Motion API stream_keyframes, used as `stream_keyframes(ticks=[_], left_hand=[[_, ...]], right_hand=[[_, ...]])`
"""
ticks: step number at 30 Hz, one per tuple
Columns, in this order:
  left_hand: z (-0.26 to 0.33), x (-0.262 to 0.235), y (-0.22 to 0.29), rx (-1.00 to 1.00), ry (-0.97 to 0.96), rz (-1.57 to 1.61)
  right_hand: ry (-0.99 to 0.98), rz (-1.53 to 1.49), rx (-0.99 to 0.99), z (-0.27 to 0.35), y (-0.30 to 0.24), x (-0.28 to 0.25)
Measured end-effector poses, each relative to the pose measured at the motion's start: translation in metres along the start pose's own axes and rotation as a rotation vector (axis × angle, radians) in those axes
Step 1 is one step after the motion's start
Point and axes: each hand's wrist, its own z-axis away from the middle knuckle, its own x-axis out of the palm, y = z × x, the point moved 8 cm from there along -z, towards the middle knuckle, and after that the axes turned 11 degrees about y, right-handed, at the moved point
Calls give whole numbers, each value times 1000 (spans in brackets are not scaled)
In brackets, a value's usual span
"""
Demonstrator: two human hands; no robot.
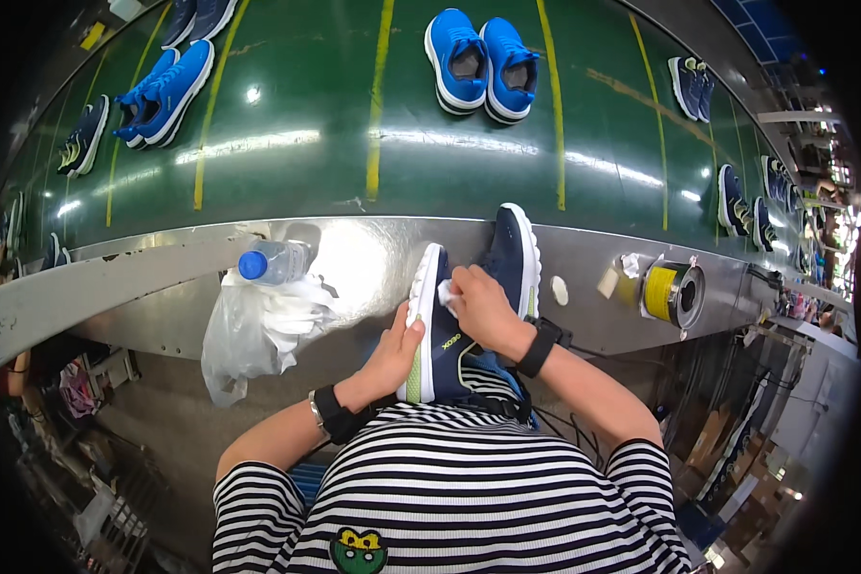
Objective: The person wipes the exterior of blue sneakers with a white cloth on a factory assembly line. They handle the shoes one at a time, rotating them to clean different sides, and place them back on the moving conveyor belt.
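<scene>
A navy sneaker (pixel 442 337) with a white sole and a green stripe lies on its side against my body, toe toward the steel ledge. My left hand (pixel 392 356) grips its sole from the left. My right hand (pixel 483 308) presses a small white cloth (pixel 447 296) onto the upper near the toe. A second navy sneaker (pixel 517 256) lies on the steel ledge just beyond, touching my right hand's far side.
A steel ledge (pixel 115 277) borders a green conveyor belt (pixel 306 105) carrying a bright blue pair (pixel 481 65) and other pairs of sneakers. A water bottle (pixel 273 260) and a plastic bag of white rags (pixel 258 325) sit left. A yellow thread spool (pixel 670 292) sits right.
</scene>
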Motion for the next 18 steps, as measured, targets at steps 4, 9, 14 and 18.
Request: stream_keyframes(ticks=[4,9,14,18], left_hand=[[1,0,13,39,-37,110],[1,0,11,10,-8,18],[1,0,10,-6,-16,54],[1,-1,2,21,-10,24]], right_hand=[[-126,3,-2,7,-3,8],[109,92,3,-3,11,7],[27,-16,5,6,-4,0],[-106,-142,-35,17,-19,1]])
